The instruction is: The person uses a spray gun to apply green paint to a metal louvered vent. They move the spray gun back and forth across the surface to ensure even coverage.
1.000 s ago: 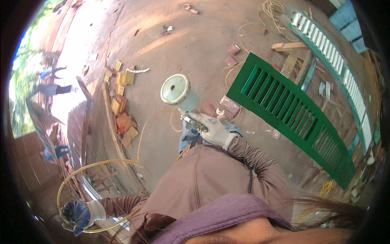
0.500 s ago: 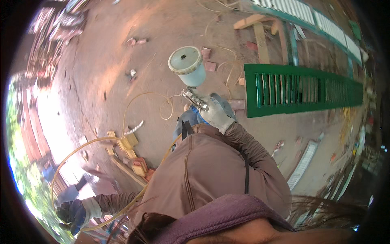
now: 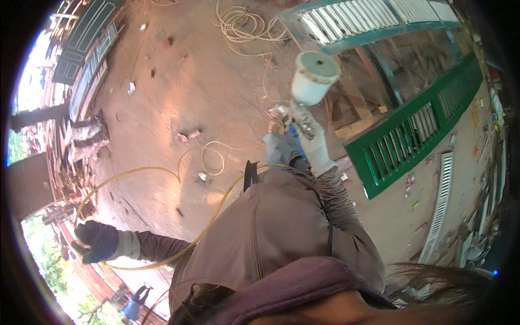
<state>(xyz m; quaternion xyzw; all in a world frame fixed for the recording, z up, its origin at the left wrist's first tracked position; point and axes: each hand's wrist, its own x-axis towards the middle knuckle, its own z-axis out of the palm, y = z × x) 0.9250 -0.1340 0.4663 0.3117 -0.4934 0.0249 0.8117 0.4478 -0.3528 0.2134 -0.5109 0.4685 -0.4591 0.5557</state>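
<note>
Left hand [image 3: 97, 241] curled round yellow hose [image 3: 143, 168]; right hand [image 3: 315, 147] wrapped about spray gun [image 3: 306, 124]. Slack could snag, jerking the gun.

A silver metal spray gun [image 3: 306, 125] is held up in the upper middle of the view, its nozzle end toward the left. A rounded white cup [image 3: 310, 89] stands on top, tipped slightly right, closed by a pale green lid [image 3: 320, 63] with a dark spot at its centre. A thin yellow hose [image 3: 135, 170] makes a wide arch at left; its lower strand bends up toward the middle, disappearing below the gun.
</note>
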